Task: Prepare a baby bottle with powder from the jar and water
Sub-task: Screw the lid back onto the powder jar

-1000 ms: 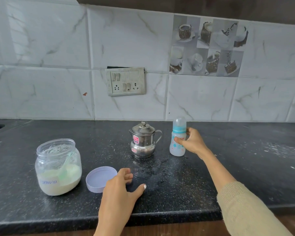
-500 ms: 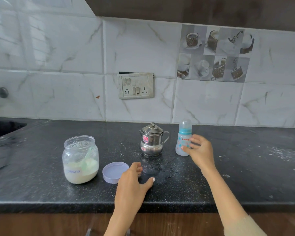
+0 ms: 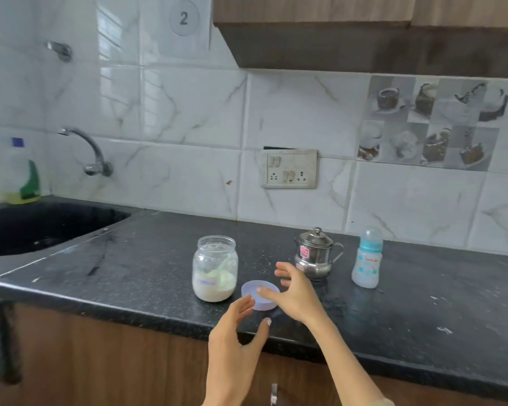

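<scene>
Reaching over pale lilac round plastic lid (image 3: pixel 260 295) with both hands, neither grip holding anything. Left hand (image 3: pixel 235 341) hovering at front edge of black speckled stone surface (image 3: pixel 147 268), fingers straight and loosely spread, tips near the lid's front-left rim; contact cannot be told. Right hand (image 3: pixel 296 291) above the lid's right side, fingers spread wide, thumb across the lid's top; touching or just above, cannot tell. Lid lying flat, open side up, just beside clear glass jar (image 3: pixel 214 268) on its right-front. Jar uncapped, upright, about a third full of off-white powder, pale green scoop (image 3: pixel 225 272) leaning inside. Small stainless-steel lidded pot with spout (image 3: pixel 316 254) standing behind the right hand, red sticker on front. Translucent baby bottle with teal collar and clear cap (image 3: pixel 367 257) upright, right of the pot, apart from it, well clear of both hands. Black sink (image 3: pixel 41 227) at left with wall tap (image 3: pixel 90 153) above. Beige switch-and-socket plate (image 3: pixel 289 169) on marble-tile wall.
</scene>
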